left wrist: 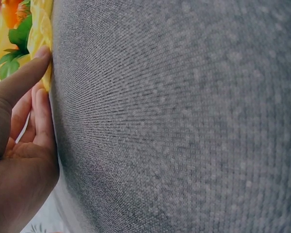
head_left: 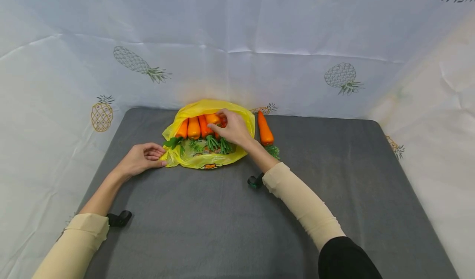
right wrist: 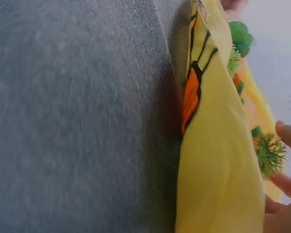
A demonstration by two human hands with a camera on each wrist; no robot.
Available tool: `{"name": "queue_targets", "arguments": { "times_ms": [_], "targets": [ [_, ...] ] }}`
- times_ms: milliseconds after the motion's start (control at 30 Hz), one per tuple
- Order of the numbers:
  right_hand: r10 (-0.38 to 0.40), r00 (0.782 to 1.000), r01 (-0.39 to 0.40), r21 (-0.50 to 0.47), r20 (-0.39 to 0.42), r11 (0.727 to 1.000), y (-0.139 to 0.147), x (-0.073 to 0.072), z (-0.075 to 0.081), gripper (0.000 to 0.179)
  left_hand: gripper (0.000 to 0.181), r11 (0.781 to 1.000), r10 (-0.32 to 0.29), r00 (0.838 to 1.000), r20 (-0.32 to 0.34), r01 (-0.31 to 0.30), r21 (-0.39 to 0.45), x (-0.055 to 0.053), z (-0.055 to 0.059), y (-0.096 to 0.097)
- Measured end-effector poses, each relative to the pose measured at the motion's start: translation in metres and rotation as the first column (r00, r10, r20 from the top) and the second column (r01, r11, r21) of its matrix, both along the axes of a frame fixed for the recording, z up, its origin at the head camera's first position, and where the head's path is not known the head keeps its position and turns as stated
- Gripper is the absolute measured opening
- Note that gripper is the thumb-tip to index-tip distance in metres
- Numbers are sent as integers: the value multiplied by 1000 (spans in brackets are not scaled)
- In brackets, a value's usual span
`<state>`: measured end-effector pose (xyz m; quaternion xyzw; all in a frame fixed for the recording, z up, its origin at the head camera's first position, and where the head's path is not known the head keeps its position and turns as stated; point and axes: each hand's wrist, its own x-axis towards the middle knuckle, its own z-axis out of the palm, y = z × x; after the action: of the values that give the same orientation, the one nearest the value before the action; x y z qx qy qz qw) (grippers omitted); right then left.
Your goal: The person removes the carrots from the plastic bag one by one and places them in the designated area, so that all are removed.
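Observation:
A yellow plastic bag (head_left: 215, 162) lies at the back of the table with its mouth spread wide. Several orange carrots (head_left: 193, 127) with green tops are inside, side by side. My left hand (head_left: 142, 160) pinches the bag's left edge between thumb and fingers, as the left wrist view also shows. Over the carrots, inside the bag's mouth, is my right hand (head_left: 233, 126), thumb and fingers apart beside an orange carrot (head_left: 212, 118). A green frond (right wrist: 270, 154) shows between its thumb and fingers in the right wrist view. Whether the fingertips touch a carrot is hard to see.
Another carrot (head_left: 265, 128) lies on the table just right of the bag, its leafy top partly behind the right forearm. The grey-covered table (head_left: 208, 225) ends at the back against a white curtain (head_left: 222, 31) printed with pineapples.

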<state>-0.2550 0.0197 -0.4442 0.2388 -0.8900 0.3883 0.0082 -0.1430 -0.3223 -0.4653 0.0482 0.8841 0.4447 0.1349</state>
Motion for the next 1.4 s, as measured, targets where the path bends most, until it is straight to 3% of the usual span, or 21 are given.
{"name": "queue_targets", "arguments": {
  "times_ms": [200,533,967,1400],
  "targets": [
    [-31,999,33,52,-31,998,-9,3,-3,59,50,1000,3,1000,2,-3,-4,0,1,1],
    [-49,996,50,8,-69,999,-9,5,-5,48,49,1000,-4,1000,3,4,4,0,-1,0],
    [-34,997,32,-29,-63,999,8,23,18,42,48,1000,-7,1000,-6,7,7,0,-2,0],
    [-58,995,57,-15,-80,998,46,55,44,41,48,1000,-13,1000,-17,13,-3,-1,-3,-2]
  ]
}}
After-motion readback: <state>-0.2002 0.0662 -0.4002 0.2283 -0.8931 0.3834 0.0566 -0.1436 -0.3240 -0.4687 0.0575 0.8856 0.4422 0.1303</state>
